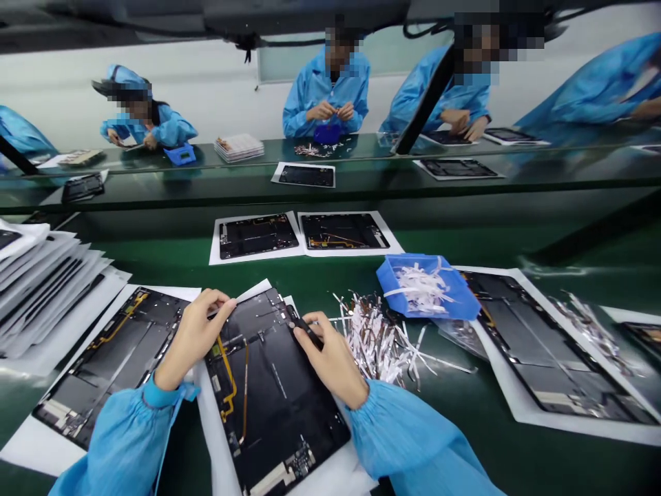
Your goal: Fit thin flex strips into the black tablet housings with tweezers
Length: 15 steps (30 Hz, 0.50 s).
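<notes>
A black tablet back panel (273,393) with yellow flex cables lies on white paper in front of me. My left hand (199,331) rests on its upper left edge with the fingers curled over the rim, holding it steady. My right hand (328,351) is closed round a thin dark tool (304,329) whose tip presses on the panel's upper right part. A second panel (111,358) lies on paper just left of my left hand. A heap of small white strips (379,337) sits right beside my right hand.
A blue tray (454,300) of white strips overlaps another panel (547,351) at the right. Stacked panels on paper (46,282) stand at the left. Two more panels (304,234) lie on the green belt ahead. Several people in blue coats (328,89) work across the line.
</notes>
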Each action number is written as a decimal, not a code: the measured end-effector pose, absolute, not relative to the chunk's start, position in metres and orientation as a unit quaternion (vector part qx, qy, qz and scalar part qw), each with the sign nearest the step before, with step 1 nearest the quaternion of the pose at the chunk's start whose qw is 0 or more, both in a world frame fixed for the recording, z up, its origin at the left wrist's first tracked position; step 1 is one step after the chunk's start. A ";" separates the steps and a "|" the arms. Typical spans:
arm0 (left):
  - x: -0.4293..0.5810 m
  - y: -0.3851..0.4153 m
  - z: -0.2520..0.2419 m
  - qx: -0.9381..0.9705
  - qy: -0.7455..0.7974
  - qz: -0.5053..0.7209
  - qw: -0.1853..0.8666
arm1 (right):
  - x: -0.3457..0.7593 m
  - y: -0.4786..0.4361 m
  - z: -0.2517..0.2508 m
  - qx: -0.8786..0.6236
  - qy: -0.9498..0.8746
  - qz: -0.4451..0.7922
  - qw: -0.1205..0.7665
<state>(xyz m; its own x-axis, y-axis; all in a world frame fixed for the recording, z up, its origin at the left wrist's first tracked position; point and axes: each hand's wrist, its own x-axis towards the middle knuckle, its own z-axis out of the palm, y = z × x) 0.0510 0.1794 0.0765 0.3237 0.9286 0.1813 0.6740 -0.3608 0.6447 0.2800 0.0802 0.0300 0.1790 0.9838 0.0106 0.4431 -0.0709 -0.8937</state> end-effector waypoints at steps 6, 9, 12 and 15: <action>0.043 0.156 0.128 0.780 0.506 0.269 0.252 | 0.286 0.072 0.041 -0.617 -0.529 0.337 0.474; 0.017 0.170 0.178 0.763 0.550 0.324 0.098 | 0.296 0.069 0.048 -0.619 -0.481 0.299 0.544; -0.021 0.219 0.222 0.686 0.602 0.398 -0.091 | 0.303 0.070 0.050 -0.634 -0.467 0.274 0.552; -0.055 0.293 0.240 0.625 0.663 0.396 -0.119 | 0.302 0.074 0.047 -0.645 -0.496 0.256 0.522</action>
